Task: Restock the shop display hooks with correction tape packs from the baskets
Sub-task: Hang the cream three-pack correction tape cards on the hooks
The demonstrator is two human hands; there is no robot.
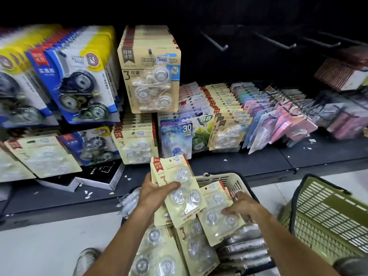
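Note:
My left hand (154,193) grips a small stack of beige correction tape packs (177,188) above a cream basket (232,181), thumb across the front pack. My right hand (242,206) pinches another beige pack (218,214) lying in that basket, fingers curled over its right edge. More beige packs (191,248) and dark packs (247,250) fill the basket. On the display, a full hook of the same beige packs (151,76) hangs at upper centre, and another (135,146) hangs below it.
Blue correction tape packs (77,84) hang at left. Pastel packs (278,116) crowd the lower right hooks. Bare black hooks (216,41) jut out at upper right. A green basket (326,214) lies tilted on the floor at right. A black box (95,176) sits on the bottom shelf.

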